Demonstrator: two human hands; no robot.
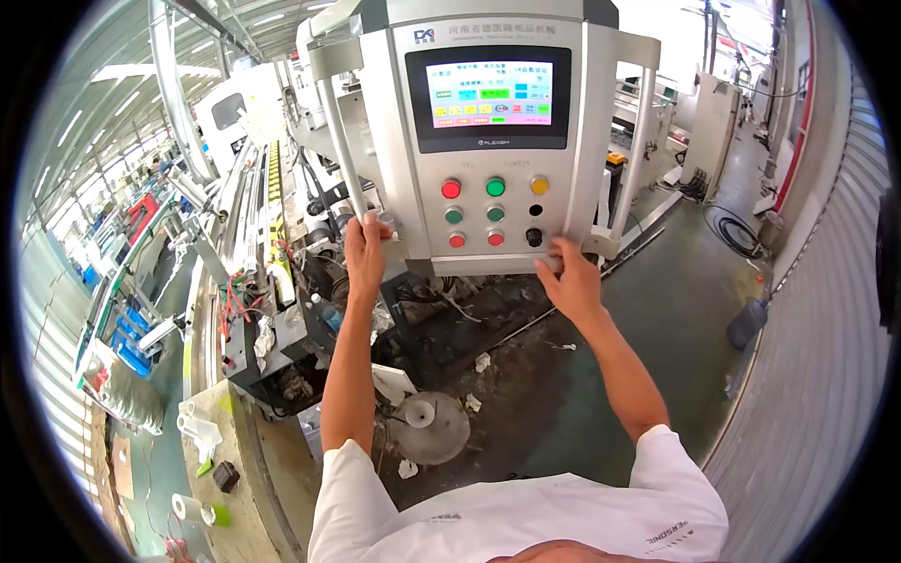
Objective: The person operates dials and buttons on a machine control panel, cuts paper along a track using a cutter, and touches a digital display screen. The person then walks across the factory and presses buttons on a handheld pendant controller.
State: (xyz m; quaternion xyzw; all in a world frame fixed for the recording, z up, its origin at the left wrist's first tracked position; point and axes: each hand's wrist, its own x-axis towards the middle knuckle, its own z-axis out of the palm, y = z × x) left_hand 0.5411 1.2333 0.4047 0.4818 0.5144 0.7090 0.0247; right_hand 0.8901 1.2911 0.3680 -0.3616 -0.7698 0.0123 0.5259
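A grey control panel (511,258) stands upright in front of me, with a lit touchscreen (490,94) above rows of red, green and yellow push buttons (495,187). My left hand (366,253) is closed around the lower end of the panel's left handle (340,150). Just below and right of the black rotary knob (534,236), my right hand (574,281) has its thumb and forefinger apart, holding nothing. Its fingertips are by the panel's lower right edge; whether they touch it I cannot tell.
A long machine line (274,188) runs off to the left. Beneath the panel are dark machine parts and a round metal base (430,430). Coiled black hose (737,233) and a blue water jug (747,324) lie along the right wall. Plastic-wrapped rolls (199,427) sit on a ledge at lower left.
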